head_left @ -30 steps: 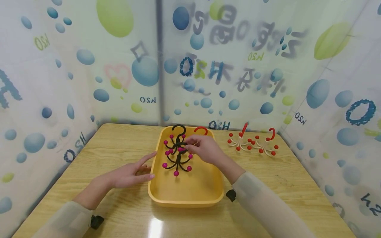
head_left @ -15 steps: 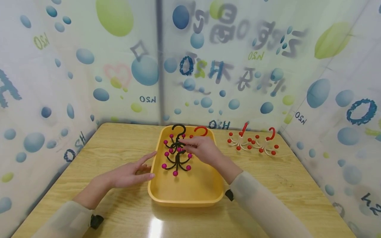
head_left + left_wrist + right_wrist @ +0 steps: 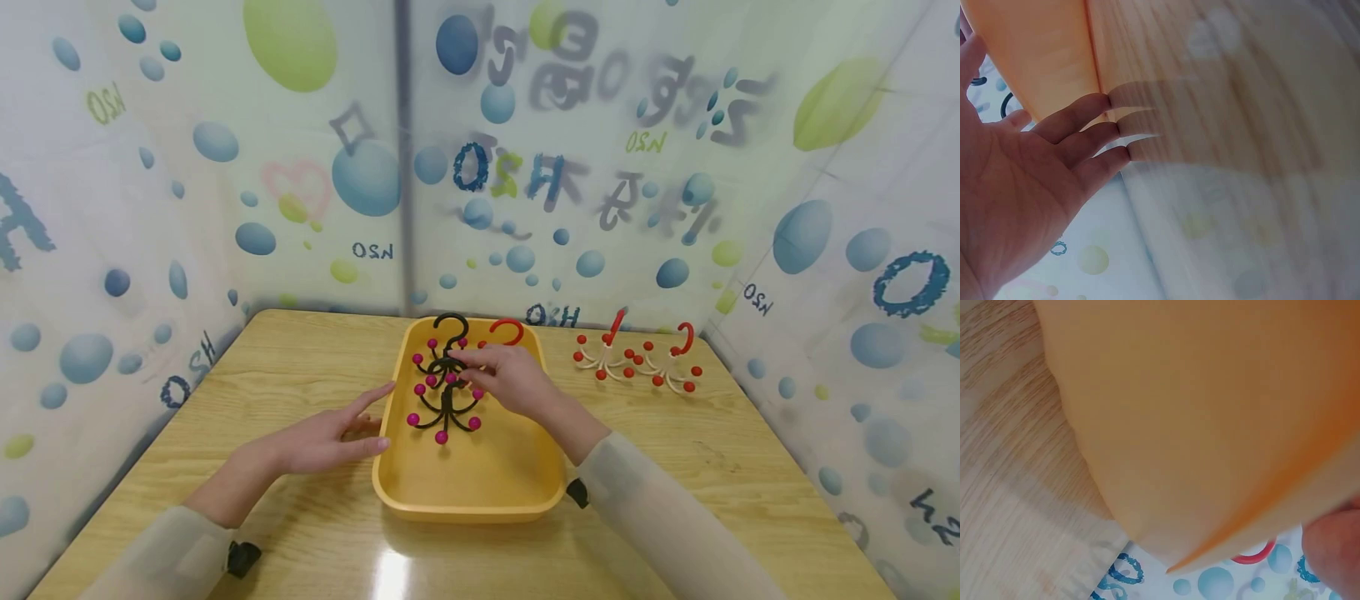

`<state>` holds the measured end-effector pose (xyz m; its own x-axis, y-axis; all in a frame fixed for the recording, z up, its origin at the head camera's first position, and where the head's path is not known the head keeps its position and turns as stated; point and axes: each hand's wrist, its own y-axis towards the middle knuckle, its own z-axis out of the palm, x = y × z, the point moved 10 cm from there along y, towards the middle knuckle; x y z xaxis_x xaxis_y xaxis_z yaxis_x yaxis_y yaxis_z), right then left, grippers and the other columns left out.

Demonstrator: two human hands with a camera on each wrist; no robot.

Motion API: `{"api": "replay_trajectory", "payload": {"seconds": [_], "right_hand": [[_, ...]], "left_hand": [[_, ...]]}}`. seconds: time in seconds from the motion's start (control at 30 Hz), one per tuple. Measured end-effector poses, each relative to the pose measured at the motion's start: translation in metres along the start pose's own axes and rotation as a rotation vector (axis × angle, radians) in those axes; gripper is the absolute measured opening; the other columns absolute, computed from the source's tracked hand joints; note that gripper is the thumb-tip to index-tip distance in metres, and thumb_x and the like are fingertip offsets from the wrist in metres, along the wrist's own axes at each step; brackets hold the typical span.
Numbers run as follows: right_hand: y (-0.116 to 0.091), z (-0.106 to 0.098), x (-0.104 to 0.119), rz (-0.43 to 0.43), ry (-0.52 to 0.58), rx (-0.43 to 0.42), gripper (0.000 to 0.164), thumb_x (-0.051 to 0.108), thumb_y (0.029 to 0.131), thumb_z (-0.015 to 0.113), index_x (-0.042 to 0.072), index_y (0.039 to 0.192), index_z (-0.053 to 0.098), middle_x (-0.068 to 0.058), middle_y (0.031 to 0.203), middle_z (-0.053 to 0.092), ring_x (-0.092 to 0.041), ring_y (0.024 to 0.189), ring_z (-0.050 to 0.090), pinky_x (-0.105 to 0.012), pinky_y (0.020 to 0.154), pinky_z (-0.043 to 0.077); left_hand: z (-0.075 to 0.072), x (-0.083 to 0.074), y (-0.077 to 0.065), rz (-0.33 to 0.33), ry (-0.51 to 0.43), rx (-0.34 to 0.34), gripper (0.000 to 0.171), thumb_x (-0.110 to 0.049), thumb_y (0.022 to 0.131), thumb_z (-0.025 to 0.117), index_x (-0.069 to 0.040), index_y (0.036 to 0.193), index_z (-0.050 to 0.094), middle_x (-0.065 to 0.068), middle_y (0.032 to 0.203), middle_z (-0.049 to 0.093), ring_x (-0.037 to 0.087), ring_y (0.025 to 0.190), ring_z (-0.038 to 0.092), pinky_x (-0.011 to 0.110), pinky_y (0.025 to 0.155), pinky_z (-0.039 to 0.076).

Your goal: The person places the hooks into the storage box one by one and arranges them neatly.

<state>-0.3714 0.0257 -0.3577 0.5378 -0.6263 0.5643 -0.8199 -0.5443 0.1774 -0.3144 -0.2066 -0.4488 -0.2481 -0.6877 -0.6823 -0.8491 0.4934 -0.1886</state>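
Observation:
In the head view, a yellow tray [image 3: 472,510] holds two black octopus-style hook hangers with magenta ball tips. My right hand [image 3: 510,379] pinches the top of the nearer hook hanger [image 3: 447,407], thumb and index finger together over its curved hook. Just behind it lies the farther hook hanger [image 3: 459,323], its hook reaching the tray's back rim. My left hand [image 3: 322,440] rests at the tray's left side with thumb and index finger straight against the rim. In the left wrist view, the other fingers [image 3: 1088,137] extend to the tabletop beside the tray wall.
A red hook [image 3: 508,330] shows at the tray's back right, the rest of it hidden by my right hand. Right of the tray, two white hook hangers with red tips, one left [image 3: 606,354] and one right [image 3: 670,367], lie on the wooden table [image 3: 645,467]. Printed curtains enclose the table.
My right hand has shifted slightly left and down with the nearer hook hanger, which now sits a touch further left in the tray. The left hand stays at the rim.

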Motion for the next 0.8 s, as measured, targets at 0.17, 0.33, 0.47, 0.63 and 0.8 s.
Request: {"api": "replay_trajectory", "payload": {"seconds": [0.17, 0.33, 0.47, 0.63, 0.8], "right_hand": [[-0.002, 0.001, -0.005, -0.006, 0.013, 0.019, 0.044, 0.021, 0.107, 0.073, 0.022, 0.151, 0.069, -0.005, 0.103, 0.081, -0.018, 0.074, 0.068, -0.023, 0.063, 0.052], [-0.007, -0.002, -0.011, 0.025, 0.034, 0.015, 0.045, 0.023, 0.108, 0.074, 0.021, 0.152, 0.068, -0.003, 0.116, 0.083, -0.015, 0.086, 0.076, -0.024, 0.072, 0.061], [-0.018, -0.011, -0.016, 0.049, 0.071, -0.012, 0.042, 0.025, 0.108, 0.073, 0.020, 0.150, 0.070, -0.003, 0.116, 0.083, -0.009, 0.086, 0.077, -0.026, 0.075, 0.063], [-0.039, -0.031, -0.023, 0.045, 0.105, -0.083, 0.036, 0.025, 0.109, 0.072, 0.015, 0.143, 0.074, -0.004, 0.101, 0.083, -0.011, 0.083, 0.075, -0.030, 0.072, 0.063], [-0.067, -0.054, -0.046, 0.099, 0.160, -0.172, 0.031, 0.022, 0.108, 0.073, 0.012, 0.137, 0.076, -0.007, 0.108, 0.084, -0.021, 0.093, 0.080, -0.035, 0.085, 0.068]], "left_hand": [[0.000, 0.000, 0.000, -0.004, 0.005, 0.001, 0.089, -0.061, 0.109, 0.059, -0.035, 0.178, 0.009, 0.021, 0.164, 0.055, 0.050, 0.153, 0.051, 0.076, 0.124, 0.036], [0.000, 0.000, 0.001, -0.002, 0.004, -0.001, 0.088, -0.059, 0.109, 0.059, -0.035, 0.178, 0.009, 0.021, 0.164, 0.056, 0.051, 0.153, 0.051, 0.076, 0.124, 0.036], [0.000, 0.000, 0.001, 0.005, 0.004, -0.001, 0.088, -0.058, 0.110, 0.059, -0.035, 0.178, 0.009, 0.021, 0.164, 0.055, 0.050, 0.153, 0.051, 0.076, 0.124, 0.035], [0.000, -0.001, 0.000, 0.007, 0.012, -0.005, 0.088, -0.059, 0.109, 0.058, -0.034, 0.178, 0.010, 0.022, 0.163, 0.056, 0.050, 0.153, 0.051, 0.076, 0.124, 0.035], [0.000, 0.001, 0.000, 0.006, 0.019, -0.009, 0.089, -0.061, 0.109, 0.058, -0.034, 0.178, 0.009, 0.022, 0.164, 0.056, 0.050, 0.153, 0.051, 0.075, 0.125, 0.034]]}}
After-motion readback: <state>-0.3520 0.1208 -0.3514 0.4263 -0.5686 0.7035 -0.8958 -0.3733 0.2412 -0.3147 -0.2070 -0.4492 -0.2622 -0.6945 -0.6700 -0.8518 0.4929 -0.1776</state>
